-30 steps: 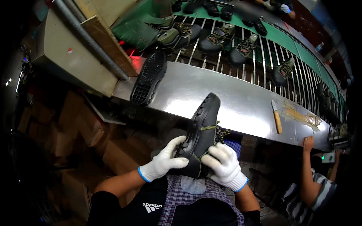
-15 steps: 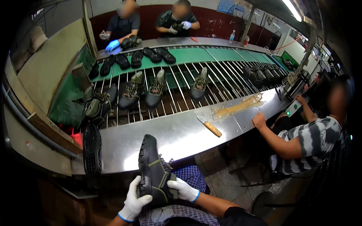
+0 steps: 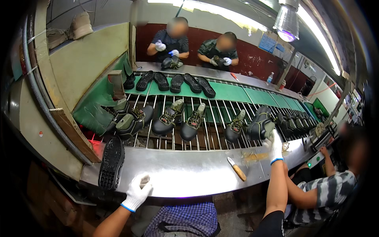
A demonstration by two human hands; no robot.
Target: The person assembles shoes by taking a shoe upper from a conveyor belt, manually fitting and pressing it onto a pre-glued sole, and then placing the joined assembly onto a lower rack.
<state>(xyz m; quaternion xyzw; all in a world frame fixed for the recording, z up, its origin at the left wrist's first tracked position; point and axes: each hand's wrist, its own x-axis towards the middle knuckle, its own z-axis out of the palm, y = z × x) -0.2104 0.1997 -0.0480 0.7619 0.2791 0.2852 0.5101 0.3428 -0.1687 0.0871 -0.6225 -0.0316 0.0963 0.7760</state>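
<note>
Across the middle of the view, from nine to three o'clock, runs a wide conveyor of thin, bright metal rods, with a flat green belt along its far side. Nearer the person, a long, shiny steel bench spans from eight to four o'clock.

At three o'clock, a chunky black lace-up shoe with an olive-green padded collar is held out over the rods. It lies at eleven o'clock from the right hand, gloved in white knit with a blue cuff, whose fingers and thumb pinch it at the collar end; the shoe's body extends away from them. Whether it touches the rods cannot be told. The upper looks smooth and dark, with yellow-green stitching low on its side and speckled laces toward two o'clock; the shoe sits tilted. Just beside it, toward nine o'clock, stands a similar black shoe with a pale green tongue.

At eight o'clock, a black rubber outsole with a studded face lies by the bench's end. The left hand, in a matching white glove, hangs at seven o'clock near the bench's front edge, fingers loosely curled; whether the tips meet cannot be told. Between four and five o'clock, a short knife with a wooden handle rests on the steel.
</note>
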